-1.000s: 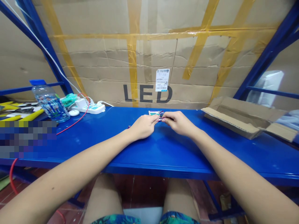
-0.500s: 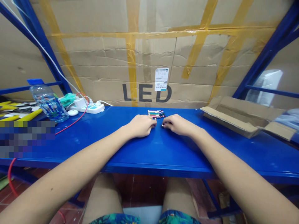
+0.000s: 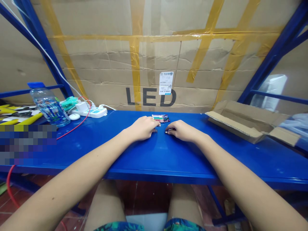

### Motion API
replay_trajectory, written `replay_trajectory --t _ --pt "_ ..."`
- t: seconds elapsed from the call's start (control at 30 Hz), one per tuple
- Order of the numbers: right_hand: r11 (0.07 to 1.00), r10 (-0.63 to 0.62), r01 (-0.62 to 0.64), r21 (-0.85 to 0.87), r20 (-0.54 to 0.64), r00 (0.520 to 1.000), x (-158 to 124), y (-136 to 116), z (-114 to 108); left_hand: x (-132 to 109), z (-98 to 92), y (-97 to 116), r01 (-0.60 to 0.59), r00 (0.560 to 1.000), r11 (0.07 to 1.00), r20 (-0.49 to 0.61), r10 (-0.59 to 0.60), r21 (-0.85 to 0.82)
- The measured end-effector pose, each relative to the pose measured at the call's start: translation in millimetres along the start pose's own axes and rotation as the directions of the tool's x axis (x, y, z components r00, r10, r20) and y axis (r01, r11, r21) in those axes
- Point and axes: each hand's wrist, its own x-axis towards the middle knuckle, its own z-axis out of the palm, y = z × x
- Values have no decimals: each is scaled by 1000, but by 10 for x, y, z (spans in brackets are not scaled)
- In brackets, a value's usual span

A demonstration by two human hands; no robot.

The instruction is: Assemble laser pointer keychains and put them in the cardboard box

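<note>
Several slim metallic pens (image 3: 160, 117) in different colours lie side by side in a row on the blue table (image 3: 144, 160). My left hand (image 3: 143, 127) rests at the near left of this row, its fingertips by the closest pens. A gap shows between its thumb and fingers, and nothing can be made out in it. To the right, my right hand (image 3: 185, 130) is curled low over the table. Its fingers are closed on a dark pen (image 3: 170, 129) with a shiny tip pointing left; most of that pen is hidden by the hand.
An open cardboard box (image 3: 235, 123) sits on the right. At the left stand a water bottle (image 3: 49, 104), a white power strip (image 3: 93, 111) and a red cable (image 3: 77, 126). Behind the table rises a large taped carton (image 3: 108, 70) marked LED.
My left hand's thumb has come apart from its fingers, and the hand has shifted slightly left. My right hand, with the dark pen, has moved slightly down and left.
</note>
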Motion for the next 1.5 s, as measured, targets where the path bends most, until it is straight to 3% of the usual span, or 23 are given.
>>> replay_trajectory --t 0.2,0.47,0.7,1.07,1.27,1.37,1.43,1.5 --pt "1000 26 -26 13 -1 1000 -5 -35 -7 1 -55 -20 -43 998 999 49 42 26" --pt "993 113 -114 31 15 993 -54 -140 -66 -27 -114 -55 83 990 995 112 -88 48" --pt "993 117 -117 -13 68 991 -94 -150 -119 20 -21 -73 171 974 982 135 -181 82" --pt "994 107 -111 19 131 986 -142 -139 -171 18 -50 -121 301 936 946 225 -270 -117" --pt "969 207 -231 92 212 955 -177 -203 -279 3 -121 -158 363 930 919 121 -347 -154" --pt "961 221 -240 136 142 965 -171 -201 -299 -24 -160 -179 387 915 910 185 -358 -150" --pt "968 203 -208 142 45 978 -144 -188 -271 -40 -156 -185 361 915 924 240 -325 -127" --pt "978 164 -153 143 -64 984 -105 -187 -220 -40 -132 -174 328 928 937 228 -295 -119"
